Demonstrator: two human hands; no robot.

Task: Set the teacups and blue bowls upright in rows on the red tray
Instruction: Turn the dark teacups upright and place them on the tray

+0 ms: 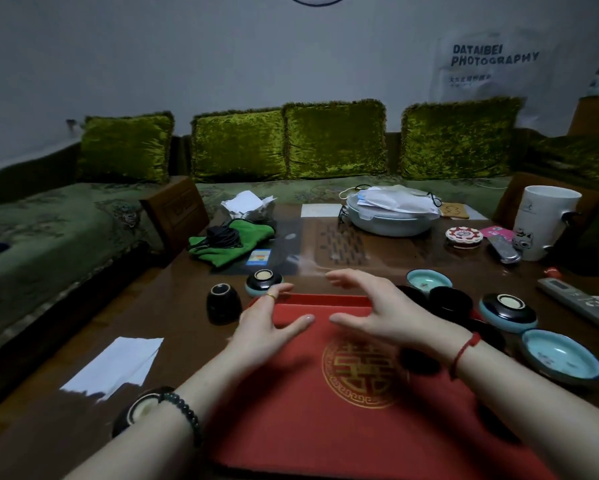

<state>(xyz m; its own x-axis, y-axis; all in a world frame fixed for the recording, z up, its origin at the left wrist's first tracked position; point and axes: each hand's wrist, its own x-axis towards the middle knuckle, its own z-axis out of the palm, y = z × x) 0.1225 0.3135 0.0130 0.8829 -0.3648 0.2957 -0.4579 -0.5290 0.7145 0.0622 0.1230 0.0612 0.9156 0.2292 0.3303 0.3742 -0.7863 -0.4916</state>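
Red tray: lay flat on the dark wooden bench, a gold emblem at its centre; its surface appeared to carry no cups or bowls.
Left hand: hovered over the tray's far left corner, palm down, a gold ring on one finger; its fingers were spread apart and held nothing.
Right hand: hovered over the tray's far edge, a red cord at the wrist; its fingers were curved and apart, empty.
Black teacup: stood upside down on the bench just left of the tray, near the left hand but not touched.
Inverted blue bowl, far left: base up, beyond the tray's far left corner, close to the ringed finger, apart from it.
Inverted cup, near left: base up, partly hidden behind the left wrist.
Upright blue bowl, far: beyond the right hand, on the bench.
Dark cups: clustered by the tray's right edge, behind the right hand; blurred, orientation unclear.
Inverted blue bowl, right: base up, well right of the fingers.
Upright blue bowl, near right: on the bench right of the tray.
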